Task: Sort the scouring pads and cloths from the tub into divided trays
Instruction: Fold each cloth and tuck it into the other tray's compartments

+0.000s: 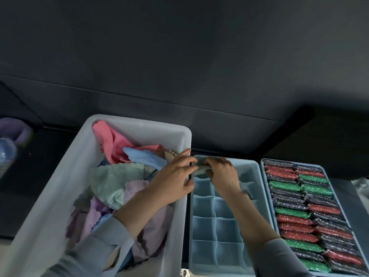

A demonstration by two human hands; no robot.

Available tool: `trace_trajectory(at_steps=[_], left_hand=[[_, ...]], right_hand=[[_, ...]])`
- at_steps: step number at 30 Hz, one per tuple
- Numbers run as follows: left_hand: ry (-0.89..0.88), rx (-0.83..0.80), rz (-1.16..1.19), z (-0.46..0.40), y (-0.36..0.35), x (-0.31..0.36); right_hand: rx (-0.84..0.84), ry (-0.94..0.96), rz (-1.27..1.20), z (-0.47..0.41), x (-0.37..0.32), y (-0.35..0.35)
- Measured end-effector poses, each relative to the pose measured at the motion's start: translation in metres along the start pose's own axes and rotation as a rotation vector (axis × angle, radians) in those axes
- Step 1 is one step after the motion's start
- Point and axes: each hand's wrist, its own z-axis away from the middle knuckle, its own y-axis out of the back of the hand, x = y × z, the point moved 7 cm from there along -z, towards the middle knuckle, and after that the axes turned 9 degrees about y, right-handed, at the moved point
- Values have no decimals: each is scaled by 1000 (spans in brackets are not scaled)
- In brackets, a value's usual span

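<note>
A pale grey tub (83, 176) on the left holds a heap of cloths (117, 180) in pink, blue, mint and lilac. Right of it stands a blue divided tray (257, 172) with bare cells. Both hands hold a folded grey-green cloth (199, 170) over the tray's far-left cell. My left hand (173, 180) reaches across the tub's right rim and pinches the cloth's left end. My right hand (223, 174) curls over its right end and hides most of it. A second blue tray (268, 194) at the right is packed with red, green and black scouring pads (305, 208).
A dark wall rises close behind the tub and trays. At the far left edge sit a clear plastic bottle (6, 154) and a lilac object (18, 128) on the dark counter. A dark ledge (335, 136) stands behind the pad tray.
</note>
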Motion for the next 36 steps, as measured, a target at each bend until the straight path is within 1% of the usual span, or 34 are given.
trace_trajectory(at_steps=[2,4,6,8,10,14,15,19,22,24,26,27,29,31,33,34,36], left_hand=[[-29,-2,-162,-4,-1,5],[-39,-27,-358,-14,-3,9],[-34,-36,-476,-29,-3,16],[-17,-43,-541,-44,-4,27],[53,-90,-591,-56,-10,32],[177,-154,-677,-65,-22,25],[187,-159,-683,-65,-24,23],[177,-154,-682,-68,-28,17],[167,-143,-662,-68,-29,15],[142,-126,-629,-67,-29,16],[106,-98,-543,-64,-24,17],[87,-61,-464,-60,-19,18],[64,85,-264,-49,0,14],[73,250,-150,-29,22,-2],[126,369,-106,-4,43,-31],[181,390,-105,9,50,-52],[332,340,-119,33,61,-91]], right_hand=[[0,15,-8,1,0,-3],[-33,12,-16,1,4,-6],[-79,-5,-37,2,11,-9],[-89,-16,-95,3,18,-9],[-68,-37,-162,6,24,-4],[29,-48,-240,9,30,0],[18,-54,-242,9,31,-3],[-153,-88,-158,6,28,-12],[-229,-18,21,-1,19,-9],[-246,4,65,-2,12,-11],[-255,-5,48,-1,9,-13],[-256,-17,27,-1,9,-14],[-257,-38,24,0,11,-11],[-214,-62,1,2,11,-1],[-55,-91,-51,6,7,19],[54,-91,-84,9,0,33],[251,-36,-110,11,-27,52]])
